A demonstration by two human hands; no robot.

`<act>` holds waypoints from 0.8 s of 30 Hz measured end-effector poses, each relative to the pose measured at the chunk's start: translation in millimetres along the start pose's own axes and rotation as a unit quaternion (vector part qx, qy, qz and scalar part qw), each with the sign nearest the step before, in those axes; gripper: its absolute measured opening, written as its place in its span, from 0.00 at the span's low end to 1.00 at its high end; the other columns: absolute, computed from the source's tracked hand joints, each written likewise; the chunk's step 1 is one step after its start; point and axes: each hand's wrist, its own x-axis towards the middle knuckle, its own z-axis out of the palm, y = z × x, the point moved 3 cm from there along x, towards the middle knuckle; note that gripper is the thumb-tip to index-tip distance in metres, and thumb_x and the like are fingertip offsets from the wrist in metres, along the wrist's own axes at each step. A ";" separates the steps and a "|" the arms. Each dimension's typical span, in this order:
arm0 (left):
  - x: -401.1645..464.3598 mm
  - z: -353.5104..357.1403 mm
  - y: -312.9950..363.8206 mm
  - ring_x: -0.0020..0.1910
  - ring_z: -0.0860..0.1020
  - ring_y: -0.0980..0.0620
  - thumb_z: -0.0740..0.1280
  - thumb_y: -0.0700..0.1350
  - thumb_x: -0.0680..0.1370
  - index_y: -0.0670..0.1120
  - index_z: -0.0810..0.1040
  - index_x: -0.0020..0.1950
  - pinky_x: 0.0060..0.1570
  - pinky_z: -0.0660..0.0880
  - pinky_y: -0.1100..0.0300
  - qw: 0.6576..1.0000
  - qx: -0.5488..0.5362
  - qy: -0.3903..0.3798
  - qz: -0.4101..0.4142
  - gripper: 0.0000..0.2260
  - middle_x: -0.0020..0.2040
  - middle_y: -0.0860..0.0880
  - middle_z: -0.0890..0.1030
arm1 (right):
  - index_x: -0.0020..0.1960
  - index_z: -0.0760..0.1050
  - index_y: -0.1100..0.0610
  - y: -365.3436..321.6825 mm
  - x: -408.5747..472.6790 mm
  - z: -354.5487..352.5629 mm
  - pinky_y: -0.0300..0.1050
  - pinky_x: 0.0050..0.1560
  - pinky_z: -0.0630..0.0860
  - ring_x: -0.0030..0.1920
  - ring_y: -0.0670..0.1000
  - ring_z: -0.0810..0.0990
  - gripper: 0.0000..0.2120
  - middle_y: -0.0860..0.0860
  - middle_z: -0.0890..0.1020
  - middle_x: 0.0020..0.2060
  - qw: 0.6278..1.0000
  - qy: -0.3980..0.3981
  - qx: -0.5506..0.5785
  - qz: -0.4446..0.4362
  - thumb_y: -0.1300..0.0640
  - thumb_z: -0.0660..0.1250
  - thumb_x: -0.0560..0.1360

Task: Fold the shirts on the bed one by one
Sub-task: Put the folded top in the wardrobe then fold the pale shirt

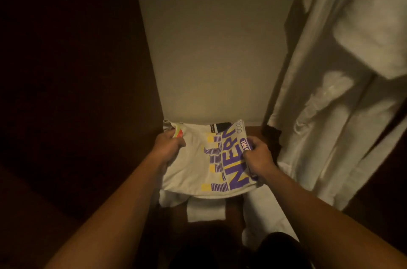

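Both hands clutch one white printed shirt (207, 165) by opposite side edges, left hand (168, 147) and right hand (257, 156) with fingers curled into the cloth, holding it folded flat, probably to keep the fold tidy.

Illumination is dim and warm-toned. The left side falls into near-black shadow. Slight overall softness; wide-angle distortion bends the edges.

One printed shirt (204, 165), held at its two side edges by two hands: left hand (168, 147) and right hand (258, 156). One white curtain (343, 92) hangs at the right edge. One pale wall (211, 48) behind.
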 end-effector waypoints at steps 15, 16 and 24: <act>163.9 32.7 -76.7 0.29 0.66 0.53 0.64 0.30 0.77 0.43 0.80 0.58 0.18 0.62 0.69 0.997 -0.041 0.051 0.041 0.14 0.33 0.48 0.70 | 0.72 0.70 0.58 61.0 166.5 76.9 0.37 0.35 0.74 0.49 0.50 0.79 0.22 0.55 0.80 0.59 0.998 0.015 -0.002 -0.066 0.66 0.66 0.79; 176.7 31.7 -73.6 0.29 0.67 0.53 0.64 0.29 0.77 0.41 0.81 0.59 0.18 0.63 0.69 0.997 -0.043 0.054 0.044 0.14 0.34 0.47 0.72 | 0.72 0.70 0.58 56.8 177.1 80.0 0.37 0.35 0.74 0.50 0.50 0.79 0.22 0.55 0.80 0.60 0.998 0.014 -0.005 -0.067 0.68 0.65 0.79; 257.6 26.6 -63.2 0.35 0.75 0.54 0.67 0.30 0.75 0.43 0.81 0.64 0.26 0.70 0.70 0.995 -0.040 0.068 0.061 0.19 0.48 0.45 0.80 | 0.74 0.68 0.55 36.4 235.3 92.3 0.40 0.36 0.78 0.52 0.52 0.81 0.23 0.56 0.79 0.62 0.998 0.022 -0.005 -0.061 0.65 0.66 0.80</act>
